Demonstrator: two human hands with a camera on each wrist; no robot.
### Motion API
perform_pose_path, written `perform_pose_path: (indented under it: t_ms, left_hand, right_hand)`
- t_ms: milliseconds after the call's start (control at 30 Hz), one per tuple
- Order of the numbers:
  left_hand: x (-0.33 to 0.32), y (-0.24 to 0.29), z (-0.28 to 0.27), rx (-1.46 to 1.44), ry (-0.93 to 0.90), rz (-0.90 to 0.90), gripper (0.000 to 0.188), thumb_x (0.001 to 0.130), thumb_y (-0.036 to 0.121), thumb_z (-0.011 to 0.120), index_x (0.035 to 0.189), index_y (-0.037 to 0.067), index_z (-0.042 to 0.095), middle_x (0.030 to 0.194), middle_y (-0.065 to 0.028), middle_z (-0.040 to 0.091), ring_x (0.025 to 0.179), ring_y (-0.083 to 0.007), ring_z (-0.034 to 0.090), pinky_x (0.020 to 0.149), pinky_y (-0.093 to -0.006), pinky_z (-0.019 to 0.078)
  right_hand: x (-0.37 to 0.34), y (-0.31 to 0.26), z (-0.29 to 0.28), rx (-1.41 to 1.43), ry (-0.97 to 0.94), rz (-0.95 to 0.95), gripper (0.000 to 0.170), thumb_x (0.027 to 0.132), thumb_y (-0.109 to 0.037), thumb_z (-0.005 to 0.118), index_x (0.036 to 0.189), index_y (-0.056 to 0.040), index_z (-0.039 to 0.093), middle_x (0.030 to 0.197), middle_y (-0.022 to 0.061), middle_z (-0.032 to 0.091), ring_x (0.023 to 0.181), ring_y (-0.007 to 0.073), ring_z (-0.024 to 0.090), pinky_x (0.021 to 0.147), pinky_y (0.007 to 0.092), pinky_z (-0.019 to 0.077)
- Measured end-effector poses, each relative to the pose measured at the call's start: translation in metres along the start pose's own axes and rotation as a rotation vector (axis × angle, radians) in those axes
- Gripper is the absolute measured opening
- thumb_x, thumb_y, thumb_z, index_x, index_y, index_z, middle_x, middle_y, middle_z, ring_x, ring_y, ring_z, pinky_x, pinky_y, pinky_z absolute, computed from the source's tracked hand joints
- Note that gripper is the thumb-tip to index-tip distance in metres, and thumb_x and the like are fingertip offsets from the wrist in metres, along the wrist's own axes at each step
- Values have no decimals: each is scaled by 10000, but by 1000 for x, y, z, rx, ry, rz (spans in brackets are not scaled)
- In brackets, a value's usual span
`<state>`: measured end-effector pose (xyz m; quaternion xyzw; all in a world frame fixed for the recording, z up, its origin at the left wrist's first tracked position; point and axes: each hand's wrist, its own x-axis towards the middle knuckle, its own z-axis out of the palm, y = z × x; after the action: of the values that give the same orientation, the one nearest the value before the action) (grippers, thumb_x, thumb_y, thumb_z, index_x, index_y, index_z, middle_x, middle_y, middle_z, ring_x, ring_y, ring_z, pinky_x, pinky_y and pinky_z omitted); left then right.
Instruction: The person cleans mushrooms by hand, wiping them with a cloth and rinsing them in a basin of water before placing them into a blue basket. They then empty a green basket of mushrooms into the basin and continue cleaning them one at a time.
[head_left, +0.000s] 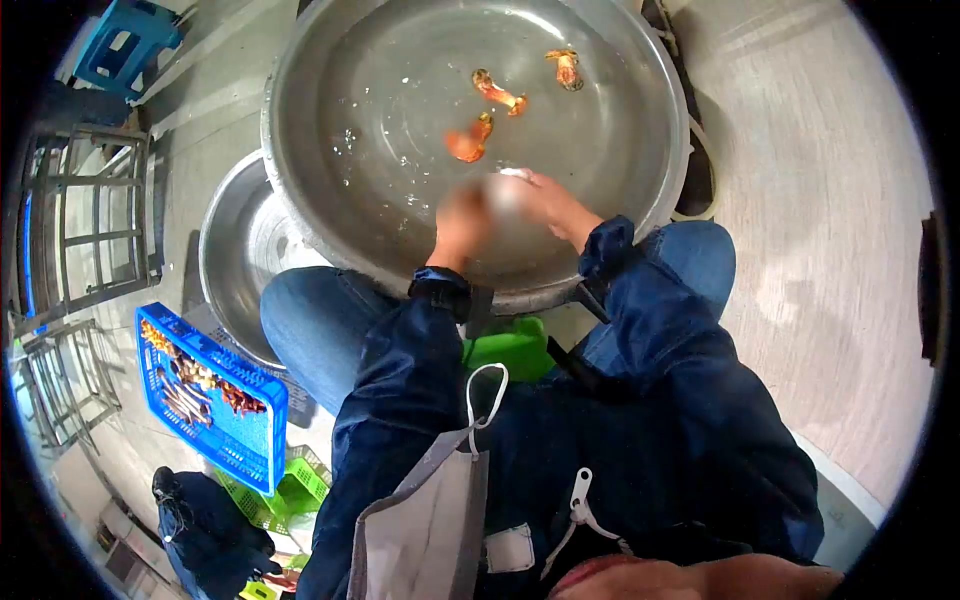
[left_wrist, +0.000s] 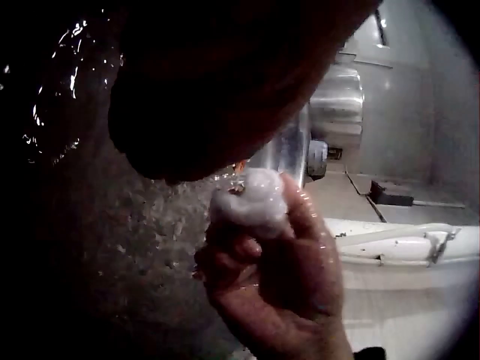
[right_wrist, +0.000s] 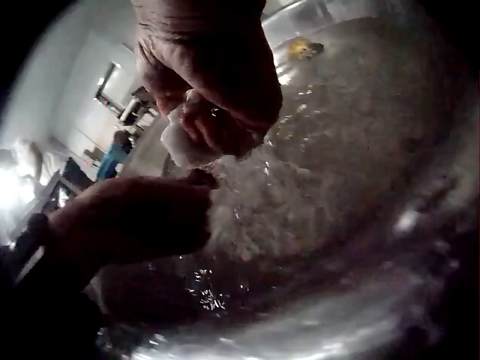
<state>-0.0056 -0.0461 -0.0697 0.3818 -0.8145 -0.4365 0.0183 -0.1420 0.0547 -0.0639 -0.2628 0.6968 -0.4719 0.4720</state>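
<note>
Both hands are low inside a large round metal basin (head_left: 672,150) with water in it. My right hand (left_wrist: 281,277) grips a wet white wad (left_wrist: 259,201), soft and lumpy like a sponge or cloth, between thumb and curled fingers. Close beside it is my left hand (head_left: 462,222), blurred in the head view and a dark shape in the right wrist view; I cannot tell whether it holds anything. Beyond the hands lie an orange mushroom (head_left: 468,142), a second mushroom (head_left: 497,93) with a long stem, and a third mushroom (head_left: 566,70) farther right.
A smaller metal basin (head_left: 225,250) stands partly under the big one at left. Near it, a blue crate (head_left: 240,440) holds several sorted piles of mushrooms. A green basket (head_left: 305,490) and another person's sleeve (head_left: 210,530) are at lower left. Metal racks (head_left: 105,238) line the far left.
</note>
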Motion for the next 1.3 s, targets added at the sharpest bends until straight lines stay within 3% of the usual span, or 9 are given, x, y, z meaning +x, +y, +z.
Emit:
perform_pose_path:
  t_ms: [33,100,367,633,800,867,967,1200,1300]
  left_hand:
    - [1,-1,1,-301,-118,-183,474,744,114,691,1171,-6,523,963,-66,635,858,-107,583,692,-282,500]
    - [-4,2,6,-465,-93,48,447,728,177,681,1130,22,562,971,-127,654,879,-251,625,734,-349,501]
    - [-38,59,-28,-809,-231,-31,400,795,1,618,1191,41,575,838,16,569,695,-62,525,565,-207,417]
    - [-41,66,-23,-1101,-434,92,675,795,-9,643,1402,56,354,1129,-35,546,865,-127,577,707,-268,478]
    - [-42,73,-39,-1112,-345,6,630,897,79,569,1446,63,259,1196,-71,512,887,-142,588,797,-271,476]
    - [-35,62,-36,-1003,-352,46,452,917,114,524,1338,6,400,1108,-59,551,864,-117,574,774,-261,469]
    - [-31,59,-34,-914,-377,86,297,913,127,495,1163,-30,528,993,-31,586,847,-102,559,757,-255,461]
    - [-41,70,-46,-1171,-431,-16,389,918,139,501,1266,-35,478,1013,-52,593,871,-116,577,787,-261,464]
    - [-33,64,-45,-996,-386,-3,310,923,162,505,1155,-40,540,975,-69,604,839,-120,584,766,-259,468]
  right_hand:
    - [-2,-8,9,-302,93,-314,288,826,-267,613,979,-24,591,978,163,640,902,319,617,770,429,488]
    - [-27,-39,20,-975,314,-827,271,847,-266,588,977,-30,561,1058,143,629,935,357,599,793,407,477]
    - [-27,-67,-1,552,180,95,310,968,-242,427,1066,48,472,1028,155,630,914,244,647,767,325,530]
    - [-26,-45,8,55,477,-243,354,962,-277,458,1118,41,463,1009,141,650,875,164,614,777,298,477]
    - [-28,-61,11,453,246,-306,262,966,-189,458,1139,0,511,1111,101,616,929,145,585,833,279,460]
    - [-37,-72,8,520,158,-253,246,965,-163,448,1127,11,509,1115,112,614,961,156,587,839,293,465]
    - [-42,-70,11,-194,186,-463,251,967,-144,432,1144,25,486,1125,126,612,1022,178,591,863,308,469]
    - [-26,-61,-13,555,209,-254,287,976,-220,420,1137,8,488,1120,136,614,1033,222,613,867,319,463]
    - [-41,-73,3,124,69,-429,283,966,-207,432,1134,6,512,1169,139,585,1076,197,572,893,327,449]
